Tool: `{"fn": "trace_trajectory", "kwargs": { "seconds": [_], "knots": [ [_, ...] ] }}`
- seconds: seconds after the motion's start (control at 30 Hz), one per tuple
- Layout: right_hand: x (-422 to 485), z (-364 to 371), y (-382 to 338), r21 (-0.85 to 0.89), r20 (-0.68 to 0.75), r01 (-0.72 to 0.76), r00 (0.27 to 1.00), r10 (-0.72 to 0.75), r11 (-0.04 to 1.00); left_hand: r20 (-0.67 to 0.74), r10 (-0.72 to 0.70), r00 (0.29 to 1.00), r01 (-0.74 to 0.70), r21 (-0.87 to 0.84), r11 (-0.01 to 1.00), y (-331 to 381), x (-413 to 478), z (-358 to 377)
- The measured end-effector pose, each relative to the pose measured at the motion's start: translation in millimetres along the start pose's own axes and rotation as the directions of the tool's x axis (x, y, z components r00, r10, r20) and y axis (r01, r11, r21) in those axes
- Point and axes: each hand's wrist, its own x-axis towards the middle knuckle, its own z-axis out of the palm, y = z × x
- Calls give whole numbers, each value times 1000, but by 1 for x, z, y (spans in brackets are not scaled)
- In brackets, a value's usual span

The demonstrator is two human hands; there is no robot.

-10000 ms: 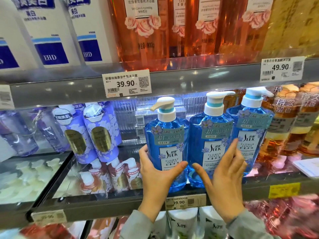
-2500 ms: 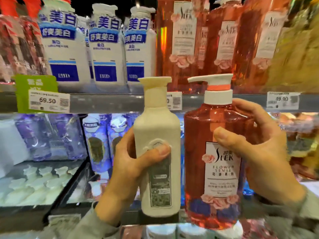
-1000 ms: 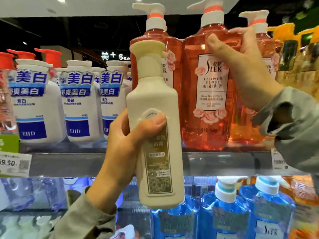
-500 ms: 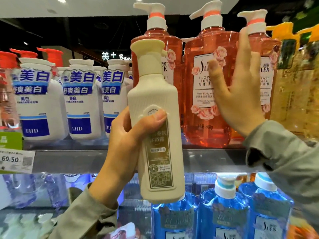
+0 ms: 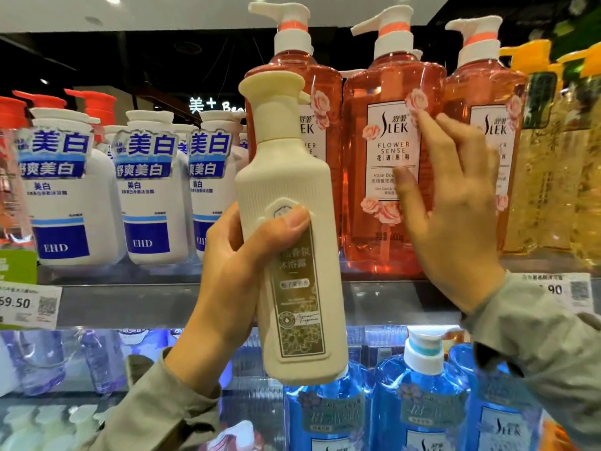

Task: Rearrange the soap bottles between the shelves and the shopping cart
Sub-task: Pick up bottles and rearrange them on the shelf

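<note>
cream btl (image 5: pixel 286 177): matt ribbed plastic | pink btl (image 5: pixel 367 236): glossy clear plastic | shelf edge (image 5: pixel 130 304): smooth metal

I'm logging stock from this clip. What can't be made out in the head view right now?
- White price tag at far right, head view: first digits behind the grey sleeve.
- Leftmost clear pink pump bottle: label largely behind the cream ribbed pump bottle gripped by the left hand.
- Right hand: blurred; contact with the middle pink pump bottle unclear.
- Shopping cart: outside the frame.
</note>
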Motion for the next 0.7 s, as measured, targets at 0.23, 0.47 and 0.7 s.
{"fn": "trace_trajectory", "kwargs": {
  "seconds": [0.23,0.47,0.7],
  "knots": [
    [-16,-20,-3,-12,238,-44,970,46,999,2,8,1000,-8,-2,1000,0,0,2],
    [-21,-21,-3,-61,308,-53,949,69,997,-5,10,1000,-10,-6,1000,1,0,3],
    [-5,-17,-4,-96,427,-59,899,95,994,-1,14,1000,-14,6,1000,0,0,2]
  ]
}}
